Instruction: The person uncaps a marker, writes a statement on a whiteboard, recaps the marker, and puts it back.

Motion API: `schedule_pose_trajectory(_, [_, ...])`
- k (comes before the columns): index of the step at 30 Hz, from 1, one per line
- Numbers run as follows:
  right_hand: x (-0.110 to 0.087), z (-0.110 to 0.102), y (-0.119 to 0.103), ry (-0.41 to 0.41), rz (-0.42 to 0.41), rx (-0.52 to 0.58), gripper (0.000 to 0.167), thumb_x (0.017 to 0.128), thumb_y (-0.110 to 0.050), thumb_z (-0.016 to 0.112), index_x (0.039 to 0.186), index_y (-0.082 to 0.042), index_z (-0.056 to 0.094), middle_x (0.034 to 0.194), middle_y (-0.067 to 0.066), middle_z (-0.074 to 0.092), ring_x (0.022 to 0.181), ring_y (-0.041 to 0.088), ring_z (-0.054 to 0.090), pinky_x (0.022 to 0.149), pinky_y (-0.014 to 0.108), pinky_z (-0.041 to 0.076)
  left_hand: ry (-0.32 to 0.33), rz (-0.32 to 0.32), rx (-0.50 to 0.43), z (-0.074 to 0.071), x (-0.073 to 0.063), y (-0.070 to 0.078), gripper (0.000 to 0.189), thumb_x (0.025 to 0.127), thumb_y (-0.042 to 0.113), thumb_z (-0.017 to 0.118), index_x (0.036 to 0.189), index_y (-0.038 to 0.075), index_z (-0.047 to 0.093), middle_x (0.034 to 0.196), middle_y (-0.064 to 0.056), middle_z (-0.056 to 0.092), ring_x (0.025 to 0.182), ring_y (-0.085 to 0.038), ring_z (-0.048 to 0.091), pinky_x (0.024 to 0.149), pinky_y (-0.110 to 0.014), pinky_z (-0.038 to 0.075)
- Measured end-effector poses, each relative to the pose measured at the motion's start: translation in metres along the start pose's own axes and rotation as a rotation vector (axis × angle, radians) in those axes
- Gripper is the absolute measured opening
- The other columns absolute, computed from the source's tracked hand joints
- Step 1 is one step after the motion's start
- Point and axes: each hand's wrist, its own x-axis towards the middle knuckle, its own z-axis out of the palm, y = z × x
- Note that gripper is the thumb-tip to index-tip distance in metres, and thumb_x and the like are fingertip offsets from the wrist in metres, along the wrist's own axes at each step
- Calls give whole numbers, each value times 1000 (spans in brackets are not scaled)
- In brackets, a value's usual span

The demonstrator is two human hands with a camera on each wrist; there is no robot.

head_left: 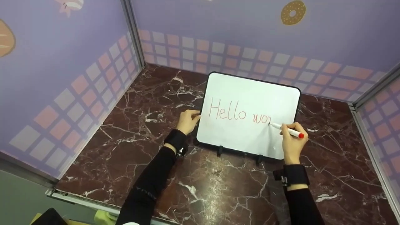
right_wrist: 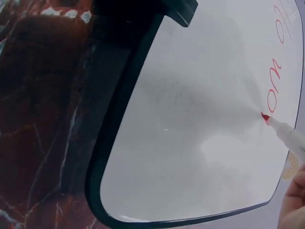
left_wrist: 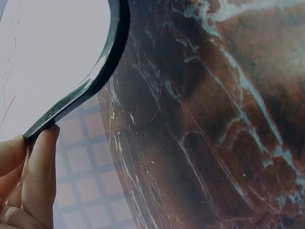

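A small whiteboard (head_left: 247, 137) with a black frame stands tilted back on a stand with two dark feet (head_left: 258, 158). Red handwriting (head_left: 227, 110) on it reads "Hello wor", the last letter small. My left hand (head_left: 187, 121) pinches the board's left edge; in the left wrist view its fingers (left_wrist: 40, 171) meet the black frame (left_wrist: 90, 86). On the right side, my right hand (head_left: 293, 142) grips a white marker (head_left: 281, 128) with a red end. In the right wrist view the marker's red tip (right_wrist: 265, 117) is at the board, just past the "o".
The board stands on a dark red marbled tabletop (head_left: 125, 159). Purple wall panels with pink and white squares enclose the left (head_left: 78, 78), back (head_left: 250, 53) and right sides. A metal rail (head_left: 84, 203) runs along the front edge, with a yellow-green object (head_left: 104, 217) beside it.
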Motion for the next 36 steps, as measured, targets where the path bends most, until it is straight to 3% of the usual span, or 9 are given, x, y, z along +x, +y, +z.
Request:
schedule_pose_trajectory(5, [5,2,0,33,-21,11,18,84,10,65,78,24,55,63,-7,60,53,4,58,53,14,45,12,3,-3,2,-1,-1,28,96,6,62,122,-5,67,96,-20,75,73,-35,72,63,-29,58])
schedule_pose_trajectory(15, [14,-1,4,113,-19,19,21,86,5,67,80,22,57,67,-8,60,55,8,59,53,16,46,5,-3,-5,1,-1,0,29,96,6,62,123,-5,66,99,-20,75,74,-34,72,64,-29,58])
schedule_pose_trajectory(26, [32,-2,26,101,-22,-47,20,86,2,71,85,19,62,71,-10,62,58,0,60,58,15,50,8,-5,-4,2,-1,0,30,96,6,62,123,-5,66,99,-21,74,75,-36,72,65,-30,59])
schedule_pose_trajectory(36, [17,-5,4,53,-34,-105,14,83,7,68,78,18,61,66,-12,61,55,-3,57,53,13,46,12,9,-3,2,0,-1,28,96,6,62,122,-5,67,100,-20,74,76,-36,73,66,-31,59])
